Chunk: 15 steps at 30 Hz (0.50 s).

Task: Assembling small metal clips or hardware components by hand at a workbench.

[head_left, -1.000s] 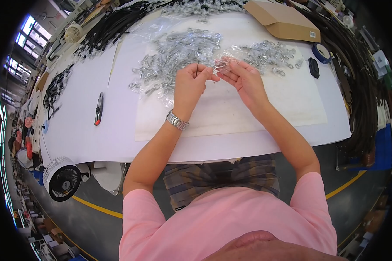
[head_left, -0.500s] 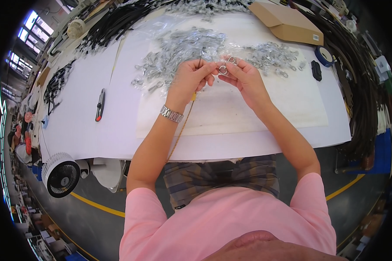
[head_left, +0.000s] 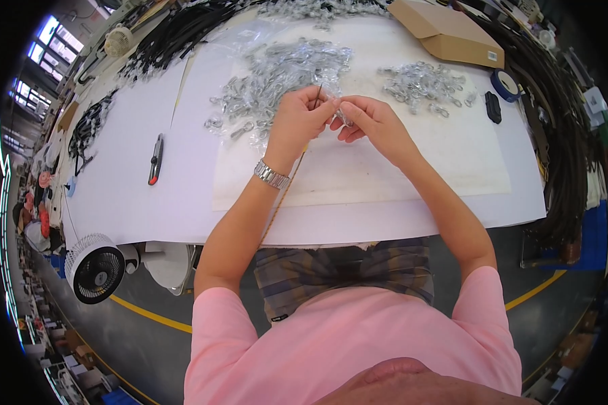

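Observation:
My left hand (head_left: 300, 121) is closed around a thin, dark, pointed tool (head_left: 319, 94), whose kind I cannot make out. Below the palm hangs a yellowish cord (head_left: 281, 199) that runs toward the table's front edge. My right hand (head_left: 378, 128) pinches a small metal ring-ended clasp (head_left: 345, 120), mostly hidden by the fingers. The fingertips of both hands meet at this clasp. Just behind the left hand spreads a large pile of metal clasps in clear plastic (head_left: 290, 67). A smaller pile of similar clasps (head_left: 422, 84) lies beyond the right hand.
On the white table (head_left: 196, 209), a utility knife (head_left: 155, 160) lies at left. A cardboard box (head_left: 452, 34), a blue tape roll (head_left: 504, 86) and a black object (head_left: 493, 107) are at back right. Black straps (head_left: 175, 40) lie back left; a fan (head_left: 98, 271) stands by the front left edge.
The rings that showed above my right fingers are now mostly hidden, as that hand has turned and closed in against the left fingertips. My left hand has shifted slightly right.

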### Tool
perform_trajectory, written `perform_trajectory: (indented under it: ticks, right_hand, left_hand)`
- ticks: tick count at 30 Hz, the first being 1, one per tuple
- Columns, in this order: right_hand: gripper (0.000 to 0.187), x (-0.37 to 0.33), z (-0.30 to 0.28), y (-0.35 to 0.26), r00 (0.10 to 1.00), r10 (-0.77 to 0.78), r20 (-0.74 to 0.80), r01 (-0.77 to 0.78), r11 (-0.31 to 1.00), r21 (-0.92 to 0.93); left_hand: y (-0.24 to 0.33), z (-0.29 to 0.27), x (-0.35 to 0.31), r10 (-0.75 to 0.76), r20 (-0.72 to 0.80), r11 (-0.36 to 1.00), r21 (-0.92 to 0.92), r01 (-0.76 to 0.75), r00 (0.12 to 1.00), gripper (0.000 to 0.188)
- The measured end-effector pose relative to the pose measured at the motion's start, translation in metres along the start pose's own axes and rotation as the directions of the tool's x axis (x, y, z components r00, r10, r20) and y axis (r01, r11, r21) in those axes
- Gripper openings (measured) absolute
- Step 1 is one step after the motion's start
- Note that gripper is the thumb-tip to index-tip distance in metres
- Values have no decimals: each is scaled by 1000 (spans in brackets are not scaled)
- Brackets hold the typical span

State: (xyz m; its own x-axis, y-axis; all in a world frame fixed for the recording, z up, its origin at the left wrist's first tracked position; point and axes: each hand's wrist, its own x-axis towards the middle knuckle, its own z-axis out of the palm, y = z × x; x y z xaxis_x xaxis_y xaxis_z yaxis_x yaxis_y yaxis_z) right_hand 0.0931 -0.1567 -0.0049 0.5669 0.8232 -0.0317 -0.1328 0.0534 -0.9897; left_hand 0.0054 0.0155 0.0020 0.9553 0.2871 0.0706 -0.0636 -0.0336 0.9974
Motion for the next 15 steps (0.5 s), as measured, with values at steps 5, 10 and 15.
perform_trajectory:
  ticks: [5, 10, 15]
  right_hand:
    - [23, -8, 12, 4, 895, -442, -57, 248, 599, -761]
    - [16, -8, 15, 10, 861, -507, -25, 323, 584, -744]
    - [15, -10, 18, 2, 922, -377, -92, 218, 700, -680]
  left_hand:
    - [0, 8, -2, 62, -70, 995, 86, -56, 996, 11]
    - [-1, 13, -4, 268, -71, 906, 358, -227, 961, 13]
    - [1, 6, -1, 165, -32, 963, 219, -154, 986, 12]
